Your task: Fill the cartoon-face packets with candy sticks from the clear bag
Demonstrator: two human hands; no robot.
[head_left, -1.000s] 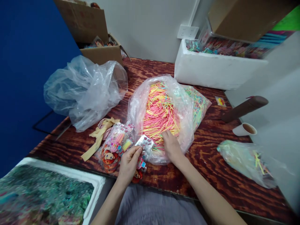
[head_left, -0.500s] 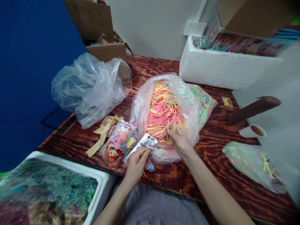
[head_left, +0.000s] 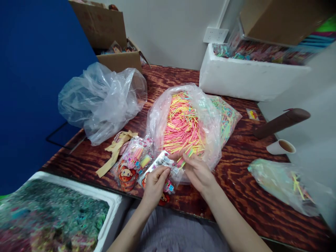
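A small printed packet [head_left: 163, 159] with a cartoon figure lies near the table's front edge, and my left hand [head_left: 156, 182] pinches it by its side. My right hand [head_left: 198, 171] is closed on a few thin coloured sticks [head_left: 181, 161], pink, yellow and green, held right beside the packet's upper end. Behind both hands stands a large open clear plastic bag [head_left: 210, 119] full of loose pink and yellow sticks [head_left: 181, 129]. Left of my left hand lie filled packets [head_left: 131, 162] with sticks showing through. My palms hide part of the pinched packet.
A crumpled clear bag [head_left: 105, 101] and cream cloth strips [head_left: 115, 154] lie at left. A foam box [head_left: 112, 199] stands front left, a white foam box [head_left: 249, 78] at back right. A paper cup [head_left: 280, 147], a brown tube [head_left: 283, 122] and a small bag [head_left: 278, 182] are right.
My right hand has moved from over the loose sticks down and left to the packet, bringing sticks with it. My left hand stays on the packet. The view has shifted slightly.
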